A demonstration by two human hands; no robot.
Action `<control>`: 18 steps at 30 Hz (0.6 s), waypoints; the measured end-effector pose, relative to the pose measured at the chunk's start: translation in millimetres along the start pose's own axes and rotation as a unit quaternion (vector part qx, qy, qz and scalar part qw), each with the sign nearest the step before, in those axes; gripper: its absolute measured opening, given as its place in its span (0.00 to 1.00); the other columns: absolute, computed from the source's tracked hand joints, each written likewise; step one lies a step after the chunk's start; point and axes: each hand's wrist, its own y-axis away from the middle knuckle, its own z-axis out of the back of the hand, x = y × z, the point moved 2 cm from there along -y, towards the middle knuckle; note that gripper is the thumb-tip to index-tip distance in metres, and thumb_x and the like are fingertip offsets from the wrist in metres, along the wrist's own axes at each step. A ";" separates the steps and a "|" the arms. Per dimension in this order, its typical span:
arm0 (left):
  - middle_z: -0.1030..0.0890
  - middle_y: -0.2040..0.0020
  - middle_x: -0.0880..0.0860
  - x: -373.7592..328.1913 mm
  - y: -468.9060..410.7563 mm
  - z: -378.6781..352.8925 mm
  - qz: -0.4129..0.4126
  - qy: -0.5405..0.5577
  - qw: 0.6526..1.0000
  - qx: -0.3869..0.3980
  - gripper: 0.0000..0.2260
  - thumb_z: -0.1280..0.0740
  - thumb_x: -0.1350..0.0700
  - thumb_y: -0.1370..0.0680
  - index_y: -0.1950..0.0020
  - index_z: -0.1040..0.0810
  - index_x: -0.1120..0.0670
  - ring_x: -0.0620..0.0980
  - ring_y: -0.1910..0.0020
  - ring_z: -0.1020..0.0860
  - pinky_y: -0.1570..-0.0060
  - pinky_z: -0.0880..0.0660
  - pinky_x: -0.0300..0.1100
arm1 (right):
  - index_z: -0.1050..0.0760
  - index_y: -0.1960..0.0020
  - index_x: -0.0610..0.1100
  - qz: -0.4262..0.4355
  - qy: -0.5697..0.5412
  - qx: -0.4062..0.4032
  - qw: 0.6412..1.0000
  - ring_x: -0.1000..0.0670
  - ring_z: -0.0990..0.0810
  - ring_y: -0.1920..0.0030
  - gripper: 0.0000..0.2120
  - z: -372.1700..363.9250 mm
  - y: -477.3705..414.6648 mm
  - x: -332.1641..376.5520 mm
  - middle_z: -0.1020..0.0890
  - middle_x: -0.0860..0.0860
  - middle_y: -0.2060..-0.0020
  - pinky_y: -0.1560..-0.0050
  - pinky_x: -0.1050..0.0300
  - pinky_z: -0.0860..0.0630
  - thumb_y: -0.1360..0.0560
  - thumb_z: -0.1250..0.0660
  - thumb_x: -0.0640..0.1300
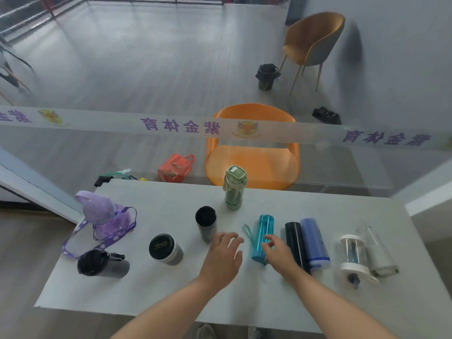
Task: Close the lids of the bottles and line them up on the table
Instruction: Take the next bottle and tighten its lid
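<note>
Several bottles stand on a white table (pixel 171 289). On the right side they form a row: a teal bottle (pixel 263 234) with a loop strap, a black bottle (pixel 296 243), a blue bottle (pixel 314 242), a clear bottle with white ends (pixel 352 255) and a clear glass bottle (pixel 376 253). My right hand (pixel 278 253) hovers open at the teal bottle's lower right, touching or nearly touching it. My left hand (pixel 225 258) is open over the table just left of the strap. A dark grey bottle (pixel 206 222) stands right behind my left hand.
A green bottle (pixel 234 187) stands near the far edge. A black-lidded jar (pixel 165 248), a grey black-capped bottle (pixel 100 264) and a purple bottle with a lanyard (pixel 105 216) are on the left. Behind the table, past a glass panel, is an orange chair (pixel 252 165).
</note>
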 end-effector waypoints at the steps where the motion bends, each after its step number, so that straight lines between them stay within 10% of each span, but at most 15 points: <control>1: 0.24 0.39 0.49 -1.7 -0.1 -11.7 0.016 0.013 1.000 0.011 0.13 0.36 0.53 0.22 0.38 0.25 0.50 0.52 0.40 0.30 0.40 0.27 0.48 | 0.29 0.29 0.45 -0.004 0.004 -0.001 1.000 0.46 0.19 0.46 0.19 1.4 0.1 -9.2 0.23 0.46 0.41 0.47 0.50 0.18 0.20 0.35 0.46; 11: 0.27 0.32 0.48 -15.0 -22.8 -100.5 0.227 0.101 0.952 0.181 0.20 0.37 0.53 0.20 0.28 0.33 0.48 0.50 0.32 0.37 0.33 0.35 0.46 | 0.48 0.20 0.54 -0.020 0.042 0.068 0.997 0.46 0.29 0.29 0.38 3.4 -13.4 -52.0 0.32 0.49 0.26 0.31 0.47 0.29 0.23 0.30 0.44; 18: 0.22 0.42 0.51 -20.5 -28.4 -135.0 0.309 0.179 0.918 0.170 0.17 0.34 0.52 0.21 0.34 0.32 0.41 0.47 0.49 0.22 0.47 0.24 0.42 | 0.51 0.21 0.61 -0.016 -0.033 0.134 0.990 0.49 0.18 0.51 0.36 -0.2 -27.9 -65.0 0.26 0.52 0.46 0.50 0.49 0.16 0.21 0.34 0.46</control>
